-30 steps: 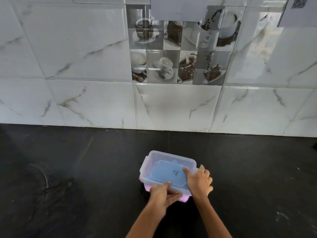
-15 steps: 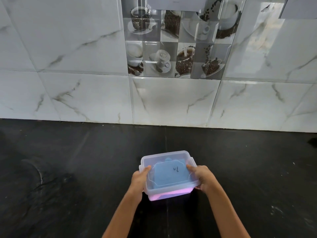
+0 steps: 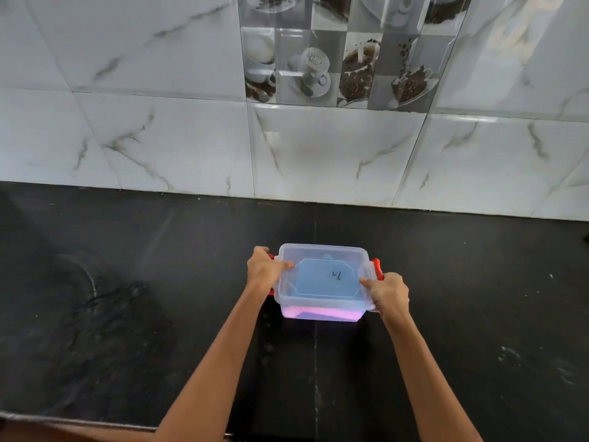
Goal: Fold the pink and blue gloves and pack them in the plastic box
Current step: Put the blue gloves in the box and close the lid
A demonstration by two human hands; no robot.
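Gripping the lidded plastic box (image 3: 323, 282) from both ends: left hand (image 3: 266, 271) and right hand (image 3: 390, 295), fingers clamped over the red latches (image 3: 377, 268), thumbs on the lid. Blue glove (image 3: 322, 279) above pink glove (image 3: 322, 313) inside. Box at mid black tabletop (image 3: 127, 298); marble wall tiles (image 3: 159, 129) at far side.

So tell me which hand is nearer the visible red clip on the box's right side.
Right. The right hand sits just below the red clip; the left hand grips the opposite side.
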